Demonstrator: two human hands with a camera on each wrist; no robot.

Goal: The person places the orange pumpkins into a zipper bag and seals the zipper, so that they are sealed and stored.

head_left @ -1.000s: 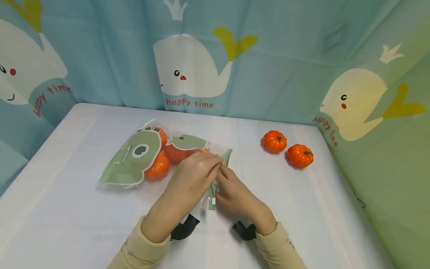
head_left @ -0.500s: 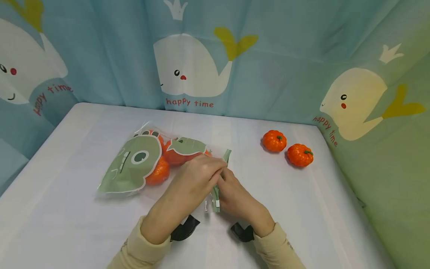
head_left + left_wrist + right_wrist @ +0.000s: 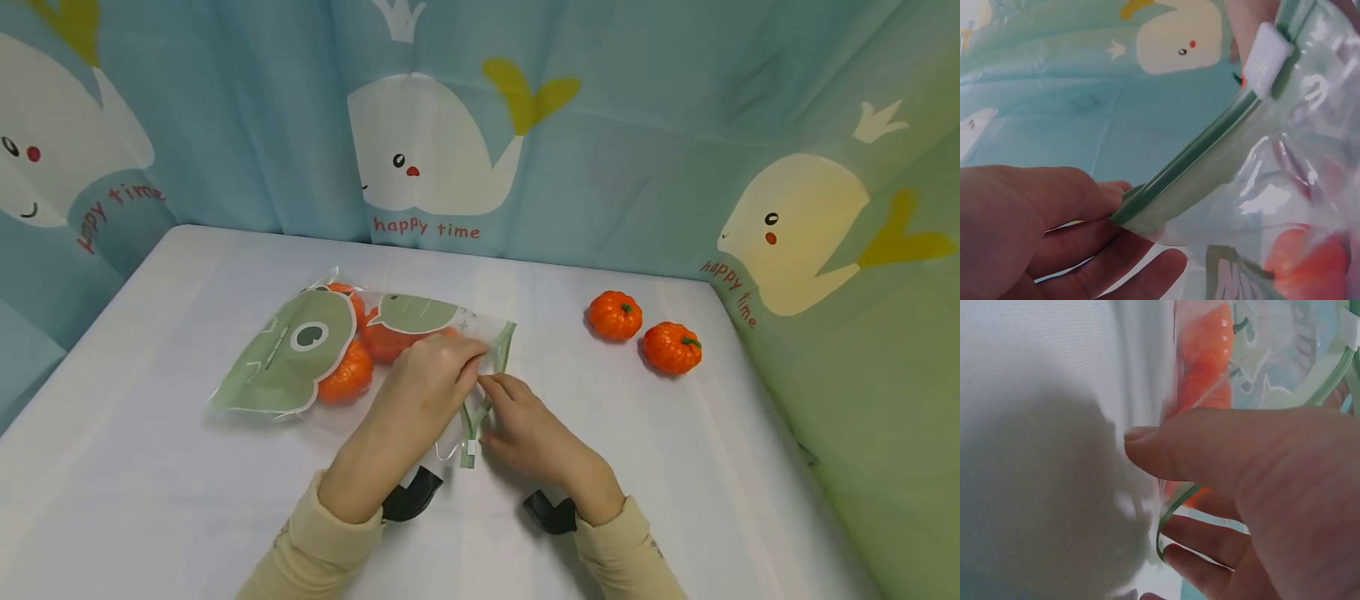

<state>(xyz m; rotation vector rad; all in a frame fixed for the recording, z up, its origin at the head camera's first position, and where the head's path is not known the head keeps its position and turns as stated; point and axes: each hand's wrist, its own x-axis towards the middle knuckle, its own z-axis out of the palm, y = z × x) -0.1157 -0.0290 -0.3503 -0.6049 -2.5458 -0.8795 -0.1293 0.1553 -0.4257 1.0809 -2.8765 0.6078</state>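
Observation:
A clear zip bag [image 3: 412,312] with a green monster print lies on the table, with several small orange pumpkins [image 3: 347,375] inside. Its green zip edge [image 3: 508,346] faces right, and a white slider [image 3: 1267,60] sits near the end closer to the person. Between thumb and fingers, my left hand [image 3: 438,371] pinches the zip edge, as the left wrist view shows. My right hand [image 3: 528,429] is at the bag's mouth. In the right wrist view its fingers [image 3: 1207,537] touch the green strip while the thumb stands apart; the index finger is mostly hidden.
Two loose orange pumpkins, one farther back [image 3: 615,316] and one nearer [image 3: 672,348], rest at the table's back right. A blue-green curtain [image 3: 637,167] with whale prints hangs behind and to the right of the white table [image 3: 135,500].
My hands have drawn slightly apart at the bag's mouth, and more of the zip edge shows between them. The bag has shifted a little left. Both loose pumpkins stay put.

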